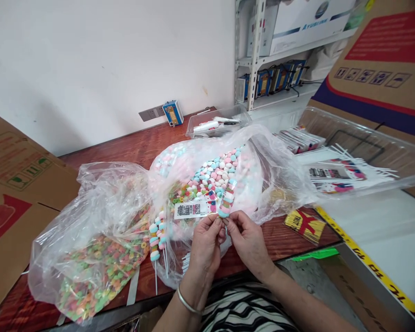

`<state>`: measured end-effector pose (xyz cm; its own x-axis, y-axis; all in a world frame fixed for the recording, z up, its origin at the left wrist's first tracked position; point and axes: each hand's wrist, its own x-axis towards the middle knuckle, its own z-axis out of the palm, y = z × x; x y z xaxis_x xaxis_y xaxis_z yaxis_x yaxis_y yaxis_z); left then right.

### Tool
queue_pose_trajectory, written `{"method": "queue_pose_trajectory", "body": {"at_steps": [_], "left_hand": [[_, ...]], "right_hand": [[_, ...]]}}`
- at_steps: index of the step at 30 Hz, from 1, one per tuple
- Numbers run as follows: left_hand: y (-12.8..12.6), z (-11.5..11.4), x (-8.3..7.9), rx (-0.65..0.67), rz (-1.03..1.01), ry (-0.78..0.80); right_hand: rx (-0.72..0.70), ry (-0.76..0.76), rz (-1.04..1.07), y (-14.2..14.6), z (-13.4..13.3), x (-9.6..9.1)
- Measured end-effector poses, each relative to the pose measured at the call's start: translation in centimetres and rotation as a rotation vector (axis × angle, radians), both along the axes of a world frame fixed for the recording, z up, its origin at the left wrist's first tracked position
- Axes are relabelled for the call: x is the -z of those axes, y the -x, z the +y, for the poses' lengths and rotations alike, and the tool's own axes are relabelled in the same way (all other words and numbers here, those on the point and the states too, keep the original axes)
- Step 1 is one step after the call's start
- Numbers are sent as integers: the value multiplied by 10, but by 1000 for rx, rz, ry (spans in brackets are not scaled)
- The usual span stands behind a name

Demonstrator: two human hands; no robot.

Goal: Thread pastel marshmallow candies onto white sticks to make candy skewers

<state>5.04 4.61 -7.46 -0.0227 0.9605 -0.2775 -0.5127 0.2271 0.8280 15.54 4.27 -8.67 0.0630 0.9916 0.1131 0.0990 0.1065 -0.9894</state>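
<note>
My left hand (206, 242) and my right hand (248, 239) meet fingertip to fingertip at the lower end of a marshmallow skewer (227, 201). Both pinch it there; its stick is hidden behind the fingers, and a shiny clear wrapper seems to cover the sweets. Just behind the left fingers lies a printed clear bag (193, 210). Beyond them spreads a large open plastic bag of pink, blue and white marshmallows (216, 173). To the left rest a few more marshmallow skewers (154, 242) with white sticks.
A bag of colourful ring candies (100, 263) fills the table's left. On the right are a yellow twist-tie pack (305, 226) and a clear tray (397, 159) with printed bags and sticks (349, 173). A clear box (217, 122) stands behind; cardboard boxes (17, 198) flank the table.
</note>
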Motion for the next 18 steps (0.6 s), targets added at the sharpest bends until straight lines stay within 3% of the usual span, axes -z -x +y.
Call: {"method": "queue_pose_trajectory", "body": {"at_steps": [4, 7, 9, 11, 14, 18], "left_hand": [[0, -4, 2, 59, 84, -28], [5, -9, 5, 85, 545, -241], [9, -11, 6, 49, 912, -453], [13, -12, 6, -5, 1149, -608], [13, -13, 3, -41, 1214, -596], [11, -12, -3, -62, 1024, -408]], "right_hand": [[5, -45, -76, -6, 4, 0], [-29, -70, -125, -9, 5, -1], [-40, -89, -157, -9, 4, -2], [-60, -113, -183, -9, 2, -4], [-103, -153, -203, -6, 1, -9], [-134, -186, -200, -4, 2, -12]]}}
